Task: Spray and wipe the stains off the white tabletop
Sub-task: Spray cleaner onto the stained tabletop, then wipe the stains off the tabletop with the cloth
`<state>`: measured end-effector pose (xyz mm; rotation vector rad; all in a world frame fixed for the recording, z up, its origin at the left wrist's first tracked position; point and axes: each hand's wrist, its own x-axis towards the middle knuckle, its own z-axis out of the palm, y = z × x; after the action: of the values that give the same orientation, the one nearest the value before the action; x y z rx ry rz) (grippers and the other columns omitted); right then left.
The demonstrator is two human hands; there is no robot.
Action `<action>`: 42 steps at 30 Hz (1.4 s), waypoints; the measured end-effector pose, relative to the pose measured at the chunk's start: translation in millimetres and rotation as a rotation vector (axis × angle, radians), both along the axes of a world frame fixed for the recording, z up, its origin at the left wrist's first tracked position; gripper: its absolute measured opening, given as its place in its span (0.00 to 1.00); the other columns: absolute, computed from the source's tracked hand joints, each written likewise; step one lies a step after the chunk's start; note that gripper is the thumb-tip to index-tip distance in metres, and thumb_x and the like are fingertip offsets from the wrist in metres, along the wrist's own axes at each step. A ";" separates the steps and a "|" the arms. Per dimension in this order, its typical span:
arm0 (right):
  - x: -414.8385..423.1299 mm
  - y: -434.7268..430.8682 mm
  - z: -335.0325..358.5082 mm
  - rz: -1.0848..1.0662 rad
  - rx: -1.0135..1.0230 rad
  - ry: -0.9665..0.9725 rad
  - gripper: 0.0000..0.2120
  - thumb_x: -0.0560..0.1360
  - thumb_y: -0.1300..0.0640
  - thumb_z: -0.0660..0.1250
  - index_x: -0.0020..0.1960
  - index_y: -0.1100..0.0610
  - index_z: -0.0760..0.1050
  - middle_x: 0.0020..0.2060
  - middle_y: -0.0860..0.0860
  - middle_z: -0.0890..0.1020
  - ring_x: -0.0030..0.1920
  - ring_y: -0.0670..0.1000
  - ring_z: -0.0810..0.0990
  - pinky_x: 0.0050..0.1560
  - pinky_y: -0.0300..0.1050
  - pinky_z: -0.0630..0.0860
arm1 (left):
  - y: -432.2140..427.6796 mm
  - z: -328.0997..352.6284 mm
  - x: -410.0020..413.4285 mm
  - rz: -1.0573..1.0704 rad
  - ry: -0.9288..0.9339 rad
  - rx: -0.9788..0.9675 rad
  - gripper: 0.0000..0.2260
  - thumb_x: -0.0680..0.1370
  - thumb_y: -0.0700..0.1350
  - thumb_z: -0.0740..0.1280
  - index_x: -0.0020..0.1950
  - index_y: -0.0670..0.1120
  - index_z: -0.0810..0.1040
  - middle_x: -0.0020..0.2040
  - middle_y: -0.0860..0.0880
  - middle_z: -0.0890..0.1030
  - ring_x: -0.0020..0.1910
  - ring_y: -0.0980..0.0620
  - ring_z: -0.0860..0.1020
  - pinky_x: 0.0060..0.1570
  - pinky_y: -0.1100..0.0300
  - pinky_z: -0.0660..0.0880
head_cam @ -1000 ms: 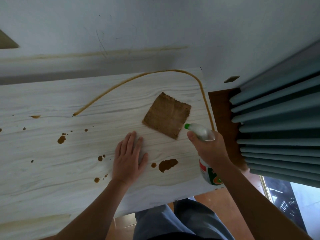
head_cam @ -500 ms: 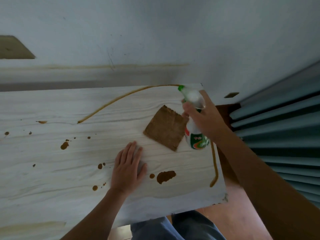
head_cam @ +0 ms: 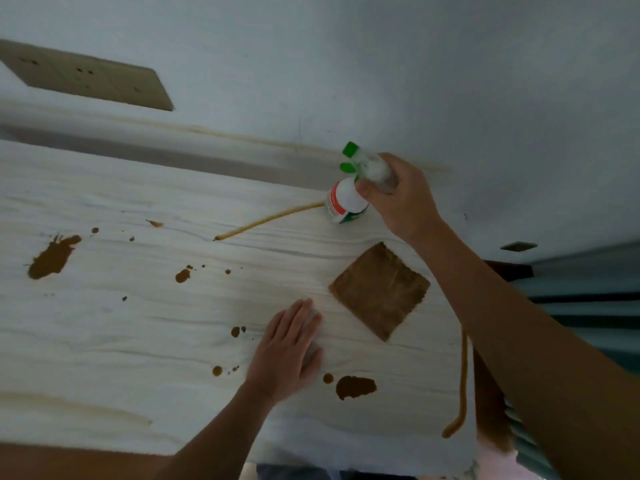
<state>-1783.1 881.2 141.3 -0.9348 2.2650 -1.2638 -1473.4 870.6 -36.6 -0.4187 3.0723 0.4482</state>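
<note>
Left hand (head_cam: pixel 284 351) lies flat on the white worktop (head_cam: pixel 138 341), fingers straight and together, and it holds nothing.

At the far left there is the largest brown stain (head_cam: pixel 52 256), with splashes around it. Further right come small drops (head_cam: pixel 182 275), and some more drops are just beside the left hand. Behind them a thin brown streak (head_cam: pixel 270 220) runs up to the right, until the base of the spray bottle (head_cam: pixel 346 202). Near the front edge, right of the left hand, a dark blot (head_cam: pixel 355 386) sits alone. The brown cloth (head_cam: pixel 379 291) lies flat and untouched between the two hands. A long brown line (head_cam: pixel 462 375) follows the right edge of the worktop.

The right hand (head_cam: pixel 398 199) grips the bottle around its neck and sprayer head, with fingers curled round it, at the back of the worktop near the wall. I cannot tell if the bottle stands on the surface or hangs just over it. The green nozzle seems to point up and left, not down at a stain.

I judge the step to be the spraying, and no stain looks wiped. To do it well, the nozzle should be turned down toward the streak first, with a finger placed on the trigger. Spraying should go stain by stain toward the left, and the cloth is better kept out of the mist. The left hand is already near the cloth, so it can take it for wiping.
</note>
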 end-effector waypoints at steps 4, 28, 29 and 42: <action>20.3 -58.5 -2.0 0.085 -0.084 0.036 0.15 0.74 0.53 0.73 0.58 0.59 0.79 0.46 0.49 0.82 0.45 0.48 0.80 0.45 0.38 0.76 | -0.5 2.2 0.3 -0.003 -0.002 -0.019 0.28 0.83 0.61 0.59 0.80 0.47 0.68 0.82 0.43 0.63 0.82 0.45 0.59 0.79 0.47 0.62; 50.5 -119.4 -49.8 0.128 0.134 -0.249 0.18 0.75 0.57 0.74 0.64 0.57 0.76 0.56 0.50 0.82 0.55 0.49 0.82 0.60 0.46 0.79 | -1.0 0.1 0.8 -0.015 -0.015 -0.007 0.27 0.85 0.60 0.55 0.80 0.47 0.67 0.83 0.43 0.63 0.83 0.45 0.59 0.79 0.47 0.62; 50.3 -100.8 -54.1 0.095 0.137 -0.270 0.17 0.76 0.58 0.73 0.63 0.57 0.76 0.54 0.50 0.83 0.52 0.48 0.82 0.58 0.45 0.79 | -0.7 -0.2 1.0 -0.013 -0.025 -0.007 0.27 0.85 0.60 0.54 0.81 0.47 0.66 0.83 0.43 0.62 0.83 0.45 0.58 0.79 0.47 0.63; 42.8 143.2 -98.3 -0.211 0.631 -0.061 0.23 0.78 0.50 0.70 0.70 0.57 0.72 0.63 0.55 0.76 0.63 0.55 0.75 0.62 0.46 0.71 | -1.0 -5.3 0.0 -0.007 0.032 -0.009 0.27 0.83 0.58 0.59 0.78 0.45 0.70 0.82 0.42 0.64 0.81 0.43 0.63 0.79 0.47 0.58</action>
<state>-1740.3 1024.4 43.1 -0.4289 2.5176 -0.5557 -1473.4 869.6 -41.9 -0.4042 3.1070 0.4452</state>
